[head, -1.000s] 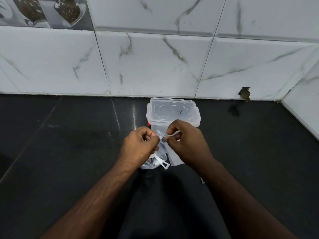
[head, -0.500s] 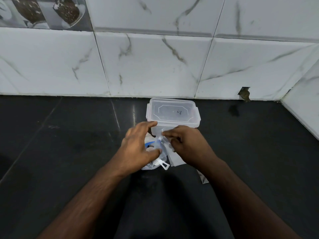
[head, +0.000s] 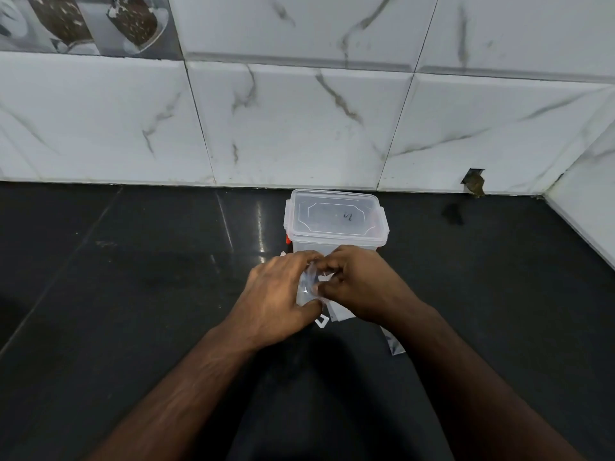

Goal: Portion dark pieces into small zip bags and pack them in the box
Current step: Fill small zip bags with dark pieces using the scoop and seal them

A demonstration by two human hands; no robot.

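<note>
While both hands pinch it | zip bag [head: 307, 284] between left hand [head: 278, 299]; right hand [head: 357, 284]

Clear plastic box [head: 336, 224] stands upright on the dark counter near the wall, lid on. Just in front, 1 small clear zip bag [head: 307, 285] is crumpled between 2 hands; contents can't be made out.
</note>
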